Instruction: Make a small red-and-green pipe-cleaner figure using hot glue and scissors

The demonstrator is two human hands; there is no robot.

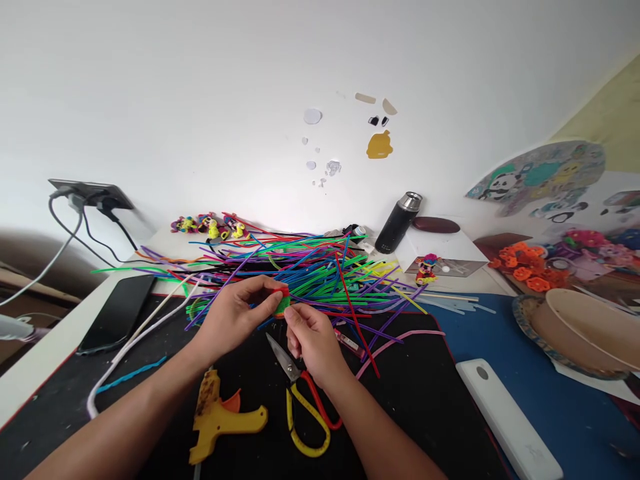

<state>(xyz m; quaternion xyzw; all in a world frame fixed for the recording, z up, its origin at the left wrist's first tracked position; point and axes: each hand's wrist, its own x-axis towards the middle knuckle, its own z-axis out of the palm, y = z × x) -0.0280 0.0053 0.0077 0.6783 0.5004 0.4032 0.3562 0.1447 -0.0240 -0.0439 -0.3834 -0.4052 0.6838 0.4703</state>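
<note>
Now my left hand (231,316) and right hand (316,340) pinch the red-green piece (283,305), fingers (266,307) nearly closed; likely fine handwork, wants steady grip.

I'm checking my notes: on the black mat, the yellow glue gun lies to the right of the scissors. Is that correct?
No, the side is wrong: the head view shows the yellow glue gun left of the scissors, on the black mat.

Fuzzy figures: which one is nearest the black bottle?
The pink-topped figure, to the right of the bottle; the other figures are grouped together at far left.
</note>
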